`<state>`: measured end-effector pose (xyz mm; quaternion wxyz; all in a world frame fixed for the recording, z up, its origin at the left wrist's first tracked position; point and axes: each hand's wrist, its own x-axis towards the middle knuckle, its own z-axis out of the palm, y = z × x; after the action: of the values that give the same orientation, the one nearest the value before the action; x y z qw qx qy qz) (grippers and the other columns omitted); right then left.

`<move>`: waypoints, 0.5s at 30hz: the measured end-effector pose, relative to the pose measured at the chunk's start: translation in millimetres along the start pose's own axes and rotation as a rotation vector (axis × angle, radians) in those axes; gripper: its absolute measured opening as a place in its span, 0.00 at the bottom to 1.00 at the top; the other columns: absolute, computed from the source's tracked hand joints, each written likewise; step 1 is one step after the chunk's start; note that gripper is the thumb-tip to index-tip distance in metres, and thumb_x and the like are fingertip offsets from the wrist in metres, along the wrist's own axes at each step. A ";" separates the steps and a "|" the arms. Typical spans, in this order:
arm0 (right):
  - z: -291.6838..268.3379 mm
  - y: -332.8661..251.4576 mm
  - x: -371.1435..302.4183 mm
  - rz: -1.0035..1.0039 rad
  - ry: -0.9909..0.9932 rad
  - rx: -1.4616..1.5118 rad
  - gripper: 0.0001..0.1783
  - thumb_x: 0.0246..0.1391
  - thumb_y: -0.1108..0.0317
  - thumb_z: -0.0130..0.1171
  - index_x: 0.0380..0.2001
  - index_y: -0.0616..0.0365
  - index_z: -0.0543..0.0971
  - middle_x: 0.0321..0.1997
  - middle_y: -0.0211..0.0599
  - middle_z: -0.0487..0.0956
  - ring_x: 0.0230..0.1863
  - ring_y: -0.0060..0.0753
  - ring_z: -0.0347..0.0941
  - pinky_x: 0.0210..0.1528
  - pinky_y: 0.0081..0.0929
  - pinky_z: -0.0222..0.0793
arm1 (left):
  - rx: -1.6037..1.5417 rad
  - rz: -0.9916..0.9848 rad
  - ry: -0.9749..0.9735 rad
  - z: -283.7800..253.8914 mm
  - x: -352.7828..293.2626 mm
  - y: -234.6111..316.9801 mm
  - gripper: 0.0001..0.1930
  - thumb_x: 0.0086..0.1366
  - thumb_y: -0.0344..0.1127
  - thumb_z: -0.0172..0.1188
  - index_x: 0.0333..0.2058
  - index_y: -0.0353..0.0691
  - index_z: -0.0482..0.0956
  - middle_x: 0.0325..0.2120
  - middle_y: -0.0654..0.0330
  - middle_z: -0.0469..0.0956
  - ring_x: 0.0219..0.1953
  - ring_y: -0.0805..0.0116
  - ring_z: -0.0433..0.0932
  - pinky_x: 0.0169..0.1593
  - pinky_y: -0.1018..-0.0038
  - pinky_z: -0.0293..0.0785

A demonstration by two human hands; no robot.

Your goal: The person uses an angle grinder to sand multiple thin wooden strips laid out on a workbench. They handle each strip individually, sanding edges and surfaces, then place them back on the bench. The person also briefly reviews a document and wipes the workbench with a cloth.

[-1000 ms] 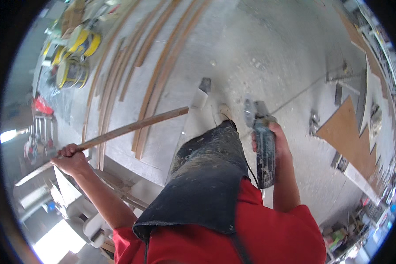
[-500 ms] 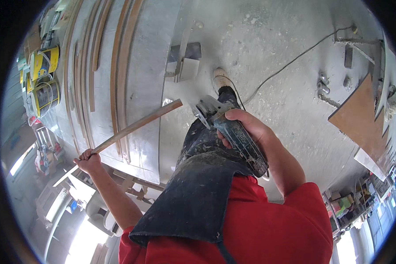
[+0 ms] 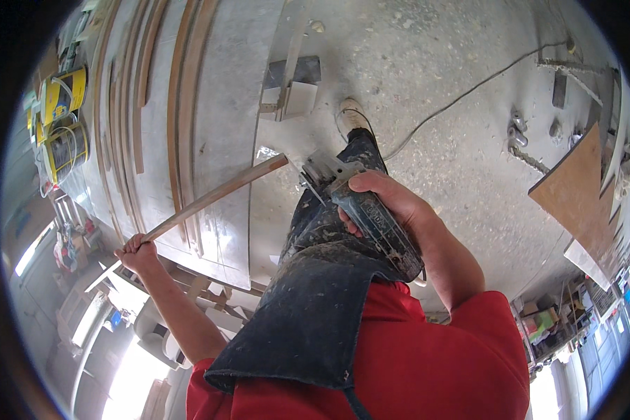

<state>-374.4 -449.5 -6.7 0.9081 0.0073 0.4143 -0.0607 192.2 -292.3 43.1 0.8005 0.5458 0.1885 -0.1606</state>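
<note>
My left hand [image 3: 137, 255] is closed round a long narrow strip [image 3: 217, 197], brown on its face and pale at the near end. The strip slants up to the right, its far end jutting past the table's edge. My right hand [image 3: 392, 203] grips the body of an angle grinder [image 3: 376, 222], thumb on top. The grinder's guard and disc end sits just right of the strip's far end, with a small gap between them. Whether the disc is spinning I cannot tell. A dark, dusty apron [image 3: 294, 322] hangs below the grinder.
Several long brown strips [image 3: 182, 105] lie on the grey table [image 3: 224, 126] at left. Yellow-and-black buckets [image 3: 64, 150] stand beyond it. A cable [image 3: 462, 91] crosses the dusty floor. At right leans a brown board [image 3: 574, 185]. A white block [image 3: 301, 99] is beside the table.
The view has shifted slightly. The hazy dust round the grinder's head and over the floor has thinned. Both hands keep their holds, and the strip and grinder have barely moved.
</note>
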 end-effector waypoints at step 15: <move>2.8 -6.6 4.2 -0.026 -0.020 -0.102 0.25 0.55 0.51 0.64 0.44 0.63 0.79 0.30 0.45 0.82 0.27 0.36 0.82 0.30 0.31 0.79 | 0.000 0.010 0.019 -14.0 6.1 1.9 0.32 0.77 0.64 0.43 0.17 0.51 0.57 0.10 0.70 0.54 0.11 0.73 0.54 0.18 0.74 0.57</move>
<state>-370.3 -456.7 -7.8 0.9105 -0.0451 0.4079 -0.0515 196.7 -278.9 37.1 0.7994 0.5482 0.1934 -0.1517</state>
